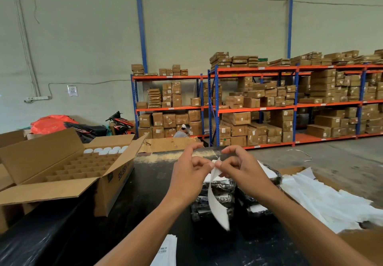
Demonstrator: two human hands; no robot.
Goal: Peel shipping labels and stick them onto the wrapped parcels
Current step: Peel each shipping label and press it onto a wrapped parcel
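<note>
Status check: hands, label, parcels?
Left hand and right hand both pinch the label at its top, peeling. Wrapped parcels stacked below, apart from it. Nothing between.

Printed sheets [165, 251] run off the bottom edge, their text too blurred to read

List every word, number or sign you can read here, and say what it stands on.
Nothing can be read with certainty.
Side of the open cardboard box: dark print, too blurred to read.
Sheets at the near table edge: barcodes and fine print, too small.
Motorbike bodywork: lettering, blurred.
Wall notice: too small.
Boxes on the shelves: white stickers, illegible.
Label pinched by both hands: no print visible on it.
</note>
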